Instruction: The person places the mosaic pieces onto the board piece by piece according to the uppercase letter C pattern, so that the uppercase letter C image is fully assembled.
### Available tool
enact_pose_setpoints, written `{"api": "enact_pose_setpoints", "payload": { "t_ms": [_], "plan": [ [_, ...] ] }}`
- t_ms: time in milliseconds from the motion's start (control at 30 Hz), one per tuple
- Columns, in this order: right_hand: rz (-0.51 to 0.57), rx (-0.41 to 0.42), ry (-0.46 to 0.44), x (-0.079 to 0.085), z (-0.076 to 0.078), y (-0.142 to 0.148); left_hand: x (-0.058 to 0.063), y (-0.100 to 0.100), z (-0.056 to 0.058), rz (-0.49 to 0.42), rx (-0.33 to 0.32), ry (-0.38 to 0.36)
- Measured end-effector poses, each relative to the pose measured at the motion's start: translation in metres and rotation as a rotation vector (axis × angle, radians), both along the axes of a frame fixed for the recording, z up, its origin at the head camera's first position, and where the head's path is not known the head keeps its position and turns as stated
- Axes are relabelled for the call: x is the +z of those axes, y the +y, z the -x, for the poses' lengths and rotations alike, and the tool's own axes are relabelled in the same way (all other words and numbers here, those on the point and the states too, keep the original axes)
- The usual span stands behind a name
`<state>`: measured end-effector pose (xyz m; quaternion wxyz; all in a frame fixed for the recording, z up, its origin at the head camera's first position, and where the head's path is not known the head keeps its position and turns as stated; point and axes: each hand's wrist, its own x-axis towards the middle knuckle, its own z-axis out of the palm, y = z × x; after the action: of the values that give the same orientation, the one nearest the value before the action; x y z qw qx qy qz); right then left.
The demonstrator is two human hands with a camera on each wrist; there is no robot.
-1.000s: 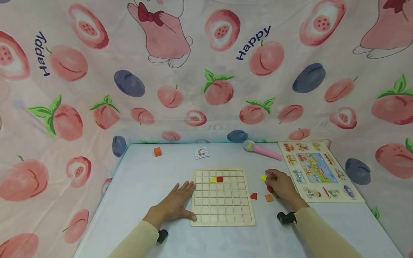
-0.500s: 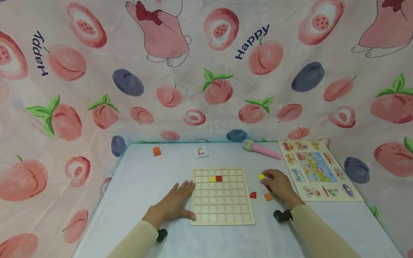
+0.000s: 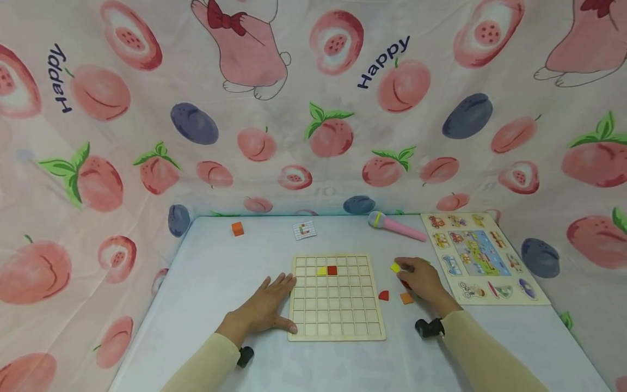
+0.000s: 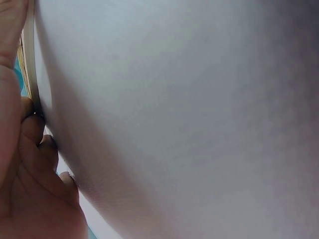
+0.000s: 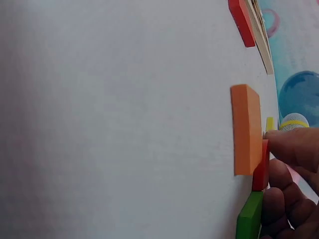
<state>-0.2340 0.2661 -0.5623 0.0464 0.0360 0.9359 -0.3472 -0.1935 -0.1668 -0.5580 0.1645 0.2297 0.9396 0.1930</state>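
A wooden grid board [image 3: 338, 310] lies on the white table, with a yellow tile [image 3: 321, 271] and a red tile [image 3: 332, 270] side by side near its top. My left hand [image 3: 262, 307] rests flat at the board's left edge, fingers spread, thumb at the lower corner. To the right of the board, my right hand [image 3: 422, 280] pinches a small yellow tile [image 3: 395, 267] between thumb and fingertips. Around that hand are an orange tile [image 5: 249, 129], a red piece [image 5: 260, 169] and a green piece [image 5: 249, 216], partly covered in the head view. A red quarter-round piece [image 3: 384, 295] lies nearer the board.
Along the back stand an orange cube [image 3: 237, 228], a card with a grid pattern [image 3: 305, 230] and a pink toy microphone [image 3: 399, 227]. A picture puzzle board [image 3: 482, 261] lies at the right. A fruit-print cloth [image 3: 294, 136] hangs behind the table.
The yellow tile has shifted slightly left and turned in my right fingertips, with the right hand moving a little left. My left hand stays on the board's edge.
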Motion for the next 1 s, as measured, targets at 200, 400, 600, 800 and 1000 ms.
{"api": "enact_pose_setpoints", "payload": {
  "t_ms": [200, 400, 600, 800, 1000],
  "plan": [
    [-0.006, -0.004, 0.009, -0.0002, 0.0005, -0.0018, 0.0019, -0.0001, -0.0003, -0.008, 0.003, -0.003],
    [-0.007, -0.028, 0.007, 0.0006, -0.0009, -0.0048, -0.0008, 0.0003, 0.0010, -0.005, 0.005, 0.001],
    [0.012, -0.071, -0.007, -0.0022, -0.0002, -0.0057, -0.0035, 0.0000, 0.0014, -0.008, 0.005, 0.002],
    [0.007, -0.088, -0.001, -0.0028, -0.0010, -0.0073, -0.0035, -0.0001, 0.0013, -0.008, 0.007, 0.000],
    [0.004, -0.086, 0.032, 0.0000, -0.0033, -0.0097, -0.0019, 0.0007, 0.0005, -0.006, 0.013, -0.005]
  ]
}}
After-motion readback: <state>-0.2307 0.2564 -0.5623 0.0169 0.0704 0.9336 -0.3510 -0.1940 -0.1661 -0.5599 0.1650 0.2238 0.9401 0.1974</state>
